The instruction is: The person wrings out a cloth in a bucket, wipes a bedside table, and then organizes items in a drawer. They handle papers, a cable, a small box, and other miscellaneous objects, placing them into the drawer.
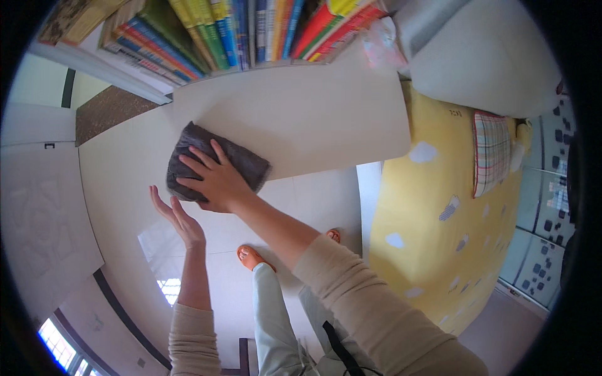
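A folded dark grey cloth [242, 160] with a fluffy surface lies over the front left corner of a pale desktop [320, 117], part of it past the edge. My right hand [221, 181] presses on the cloth from above, fingers spread across it. Just below and to the left of the cloth, my left hand [186, 228] is raised beside the desk edge. Its fingers are apart and it holds nothing. The cloth hides the desk corner beneath it.
Several books [240, 35] stand along the back of the desk. A crumpled plastic packet [383, 44] lies at the back right. On the right is a bed with a yellow sheet [423, 211] and a plaid pillow [491, 155]. A white door [42, 211] stands left.
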A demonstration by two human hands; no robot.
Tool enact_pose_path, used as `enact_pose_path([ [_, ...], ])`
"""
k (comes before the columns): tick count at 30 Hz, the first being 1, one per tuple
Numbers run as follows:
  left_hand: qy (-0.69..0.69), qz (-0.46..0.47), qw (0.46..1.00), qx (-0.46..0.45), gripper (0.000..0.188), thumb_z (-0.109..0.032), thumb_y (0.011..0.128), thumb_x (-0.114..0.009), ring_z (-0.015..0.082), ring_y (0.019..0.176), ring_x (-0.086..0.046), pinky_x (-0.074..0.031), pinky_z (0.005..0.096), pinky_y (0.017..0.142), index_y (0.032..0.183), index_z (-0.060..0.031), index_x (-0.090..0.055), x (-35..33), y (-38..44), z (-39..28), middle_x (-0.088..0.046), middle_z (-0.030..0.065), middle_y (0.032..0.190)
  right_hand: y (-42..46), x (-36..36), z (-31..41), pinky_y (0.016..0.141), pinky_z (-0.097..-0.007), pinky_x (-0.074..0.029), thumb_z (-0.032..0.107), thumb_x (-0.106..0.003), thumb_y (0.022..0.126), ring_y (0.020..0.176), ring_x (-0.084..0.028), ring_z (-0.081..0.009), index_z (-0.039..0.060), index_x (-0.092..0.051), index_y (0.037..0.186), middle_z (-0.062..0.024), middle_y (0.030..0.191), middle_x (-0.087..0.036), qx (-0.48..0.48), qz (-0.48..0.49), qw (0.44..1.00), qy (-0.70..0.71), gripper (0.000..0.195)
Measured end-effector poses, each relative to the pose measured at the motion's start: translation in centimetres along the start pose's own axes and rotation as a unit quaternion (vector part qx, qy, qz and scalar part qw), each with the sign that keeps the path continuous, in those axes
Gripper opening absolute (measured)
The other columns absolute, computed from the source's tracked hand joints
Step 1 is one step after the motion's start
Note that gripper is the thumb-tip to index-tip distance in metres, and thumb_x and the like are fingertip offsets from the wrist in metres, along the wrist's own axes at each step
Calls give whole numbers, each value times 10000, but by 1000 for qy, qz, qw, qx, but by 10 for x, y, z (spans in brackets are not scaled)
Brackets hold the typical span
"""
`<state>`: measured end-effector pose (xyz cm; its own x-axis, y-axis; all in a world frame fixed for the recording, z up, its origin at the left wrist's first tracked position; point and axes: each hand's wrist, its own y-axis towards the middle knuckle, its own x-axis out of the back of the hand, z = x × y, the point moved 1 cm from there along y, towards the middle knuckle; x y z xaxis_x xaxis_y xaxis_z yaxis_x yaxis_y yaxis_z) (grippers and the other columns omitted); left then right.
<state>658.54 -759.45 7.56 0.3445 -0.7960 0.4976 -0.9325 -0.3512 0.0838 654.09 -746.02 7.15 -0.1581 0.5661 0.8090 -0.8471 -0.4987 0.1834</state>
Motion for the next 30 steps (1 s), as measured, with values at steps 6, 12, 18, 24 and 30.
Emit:
enact_pose_path([
  [6,114,49,988,-96,513,-295,960,-380,343,1379,-92,-132,481,1093,1392,-55,-243,-45,-12,8,-168,152,1474,-110,102,-93,1033,-616,-156,428,-724,603,1307,-297,-310,231,-569,1197,-109,1400,-359,-56,-35,993,-94,645],
  [12,98,-10,984,-145,483,-324,956,-394,326,1378,-113,-138,489,1093,1368,-88,-307,-76,-28,33,-204,128,1468,-176,166,-217,1013,-634,-158,474,-643,717,1298,-310,-309,227,-518,1249,-110,1383,-372,-181,-147,932,-279,599],
  [18,88,-59,954,-280,422,-348,958,-370,271,1300,-298,-281,427,1052,1237,-49,-474,-73,-12,63,-353,115,1349,-178,169,-238,992,-686,-101,578,-599,728,1349,-212,-286,280,-495,1277,-41,1425,-343,-290,-174,872,-355,633],
  [24,-10,-150,918,-366,417,-353,945,-374,240,1204,-400,-359,391,984,1135,-22,-541,-90,4,89,-441,117,1210,-185,167,-242,995,-649,-154,622,-601,695,1324,-274,-274,245,-505,1276,-58,1402,-384,-274,-197,888,-313,699],
  [30,-34,-202,874,-441,387,-301,945,-355,249,1120,-469,-377,389,954,1056,-14,-590,-92,21,108,-510,128,1138,-203,154,-218,1007,-440,-280,504,-579,740,1176,-458,-285,161,-548,1224,-124,1242,-531,-325,-257,880,-234,594],
])
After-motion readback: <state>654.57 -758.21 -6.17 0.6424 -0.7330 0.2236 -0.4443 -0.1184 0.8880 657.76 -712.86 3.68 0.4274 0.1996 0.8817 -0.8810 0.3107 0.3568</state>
